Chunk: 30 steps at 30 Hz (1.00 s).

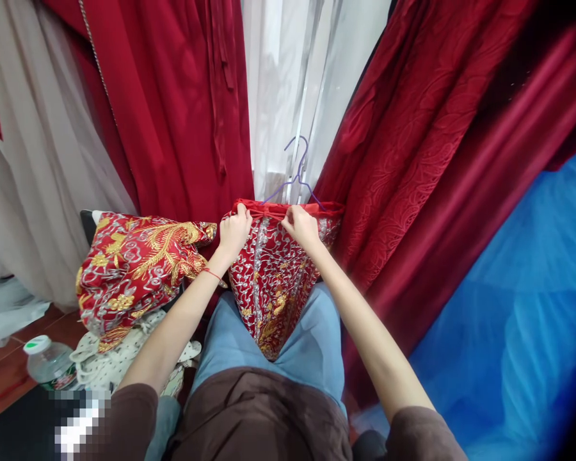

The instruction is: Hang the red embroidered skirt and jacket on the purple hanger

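Observation:
A red skirt-like garment (281,275) with silver and gold embroidery hangs down between my knees. Its plain red waistband (333,208) runs across the top. My left hand (236,232) is closed on the band near its left end, and my right hand (301,225) pinches it right of the middle. A purple wire hanger (298,176) rises behind the band, its hook upward; its lower part is hidden by the garment. To the left of my left hand lies a bunched red piece (139,269) with gold and silver embroidery.
Dark red gowns hang left (182,96) and right (413,128), with a white curtain-like cloth (273,83) between. Blue tulle (523,307) fills the right side. Lower left are a plastic bottle (52,365) and white dotted cloth (112,362).

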Tool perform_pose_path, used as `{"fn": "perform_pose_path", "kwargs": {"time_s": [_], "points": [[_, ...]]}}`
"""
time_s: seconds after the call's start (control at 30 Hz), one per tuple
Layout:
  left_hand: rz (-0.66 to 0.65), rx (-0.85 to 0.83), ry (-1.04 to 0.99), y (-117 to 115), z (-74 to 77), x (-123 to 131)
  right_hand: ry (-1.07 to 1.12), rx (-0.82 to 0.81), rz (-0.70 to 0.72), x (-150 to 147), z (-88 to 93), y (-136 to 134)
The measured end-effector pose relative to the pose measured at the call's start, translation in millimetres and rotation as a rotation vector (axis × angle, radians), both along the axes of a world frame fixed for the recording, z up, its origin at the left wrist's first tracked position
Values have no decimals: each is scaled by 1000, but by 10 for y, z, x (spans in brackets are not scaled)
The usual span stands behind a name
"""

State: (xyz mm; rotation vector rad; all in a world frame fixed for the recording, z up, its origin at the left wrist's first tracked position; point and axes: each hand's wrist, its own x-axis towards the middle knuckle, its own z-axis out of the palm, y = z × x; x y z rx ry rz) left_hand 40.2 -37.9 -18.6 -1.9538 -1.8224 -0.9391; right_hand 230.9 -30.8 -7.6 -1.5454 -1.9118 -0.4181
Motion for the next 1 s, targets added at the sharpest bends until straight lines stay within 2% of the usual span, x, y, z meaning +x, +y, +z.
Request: {"fn": "perform_pose_path", "kwargs": {"time_s": [0.17,0.5,0.57,0.67,0.7,0.73,0.77,0.83,0.93,1.0], "points": [[112,2,35,-1,6,-109,-62,48,-16,-62,88,30],[57,3,124,-13,91,-286,23,32,10,-43,187,32],[12,2,138,-16,128,-334,71,28,98,31,185,46],[-129,30,121,-35,217,-467,216,-15,432,292,195,84],[-177,56,101,-44,251,-512,278,-12,511,414,202,97],[-219,81,85,-51,283,-550,328,5,530,545,210,108],[-256,95,82,-55,313,-576,353,34,479,678,217,117],[-315,77,128,-50,355,-591,273,50,230,921,221,128],[-325,11,246,-11,383,-550,-51,-104,-155,1174,196,128],[-271,-23,282,33,395,-528,-241,-190,-271,1285,174,127]]}}
